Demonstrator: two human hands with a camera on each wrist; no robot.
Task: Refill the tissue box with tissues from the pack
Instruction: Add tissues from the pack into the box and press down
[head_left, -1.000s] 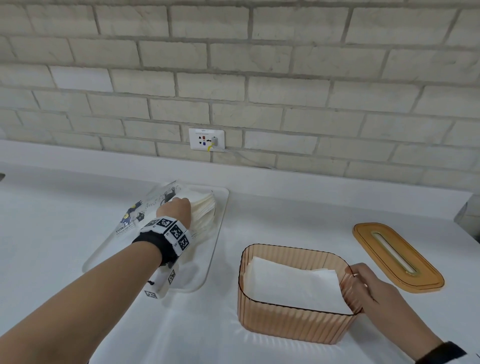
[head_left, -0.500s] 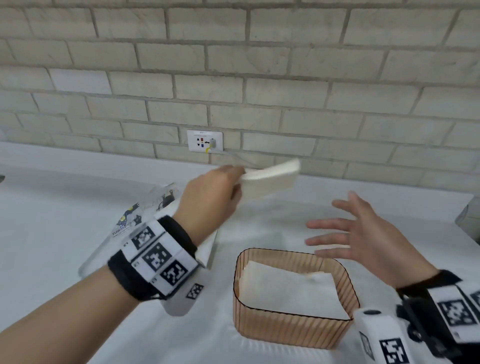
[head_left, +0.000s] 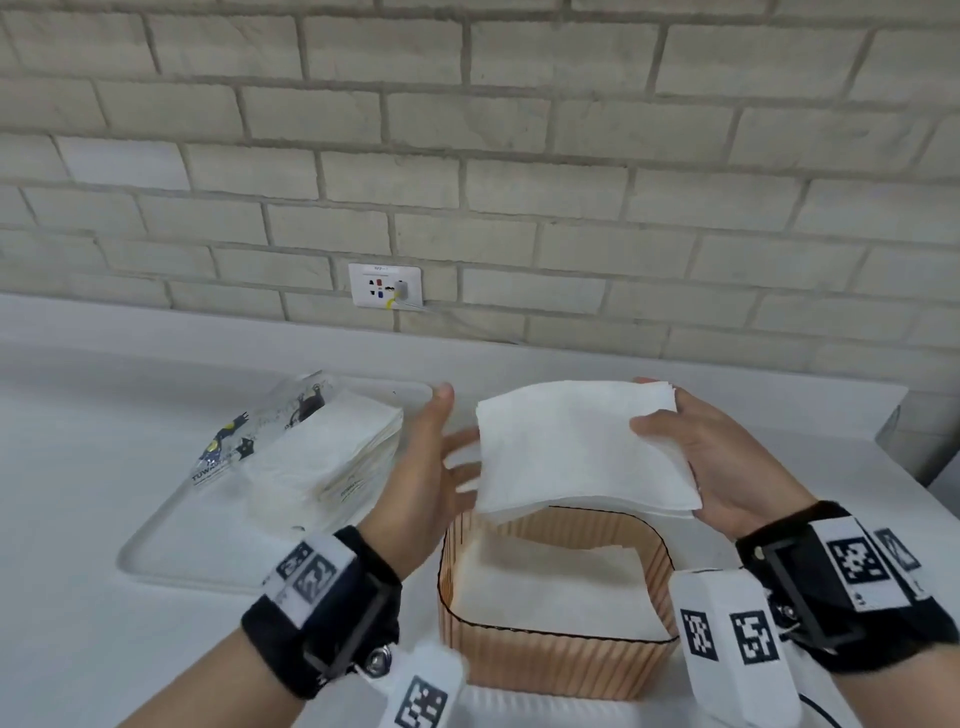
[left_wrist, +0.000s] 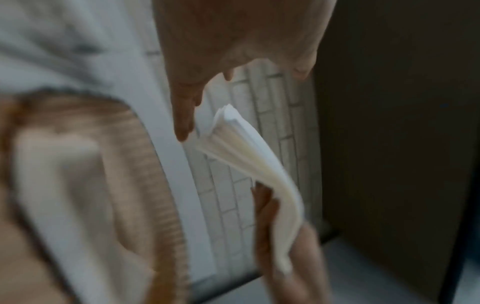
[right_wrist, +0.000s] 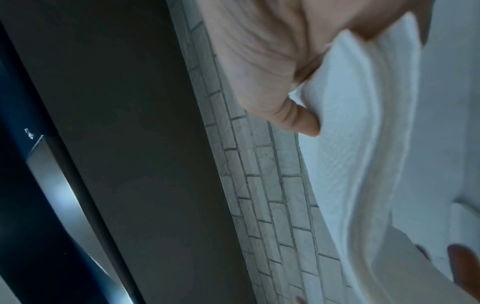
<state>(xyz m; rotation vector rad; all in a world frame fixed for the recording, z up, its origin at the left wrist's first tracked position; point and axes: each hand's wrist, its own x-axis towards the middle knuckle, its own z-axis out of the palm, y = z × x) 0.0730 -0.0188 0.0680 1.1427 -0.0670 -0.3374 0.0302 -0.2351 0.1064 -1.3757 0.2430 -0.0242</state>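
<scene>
A stack of white tissues (head_left: 582, 447) hangs level just above the ribbed amber tissue box (head_left: 550, 660). My right hand (head_left: 675, 431) pinches the stack's right edge, thumb on top and fingers underneath; the right wrist view shows this hand (right_wrist: 272, 72) on the stack (right_wrist: 350, 144). My left hand (head_left: 452, 457) is spread with straight fingers at the stack's left edge and holds nothing. In the left wrist view its fingertips (left_wrist: 182, 131) sit just short of the stack (left_wrist: 249, 160). White tissues (head_left: 545, 587) lie inside the box. The torn printed pack (head_left: 311, 457) lies at the left with more tissues.
The pack rests on a white tray (head_left: 171, 551) to the left of the box. A brick wall with a socket (head_left: 384, 286) rises behind the white counter's back ledge. A dark cabinet front (right_wrist: 130, 164) shows in the wrist views.
The stack went from my left hand to my right hand and came down over the box. My left hand let go and now spreads beside it.
</scene>
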